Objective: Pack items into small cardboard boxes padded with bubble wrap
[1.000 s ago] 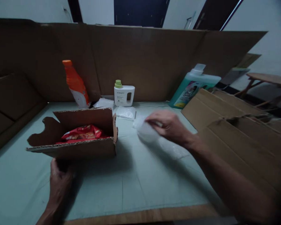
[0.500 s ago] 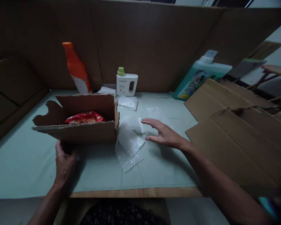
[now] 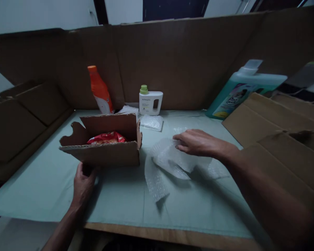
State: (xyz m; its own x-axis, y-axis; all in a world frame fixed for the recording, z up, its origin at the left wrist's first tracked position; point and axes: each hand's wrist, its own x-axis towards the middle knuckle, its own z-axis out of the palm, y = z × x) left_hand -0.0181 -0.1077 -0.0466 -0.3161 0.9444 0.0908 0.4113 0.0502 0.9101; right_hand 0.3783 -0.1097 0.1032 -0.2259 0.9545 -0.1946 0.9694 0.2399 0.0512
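Translucent bubble wrap (image 3: 158, 179) was pinched by an edge in the right hand (image 3: 196, 142), right of frame centre, with a loose strip trailed toward lower centre. Cardboard box (image 3: 107, 155), centre left, with red packet (image 3: 108, 137) inside, was met at its near bottom edge by the left hand (image 3: 83, 184); whether it was gripped could not be told. Main risk, as judged: wrap dropped or twisted, since one edge was pinched and layers were left slack. Snagging on the box's ragged right end was considered possible too. Cardboard flaps (image 3: 285, 167), right of frame, could be nudged by the right forearm (image 3: 256, 181), and the green bottle (image 3: 234, 97) behind, upper right, tipped.
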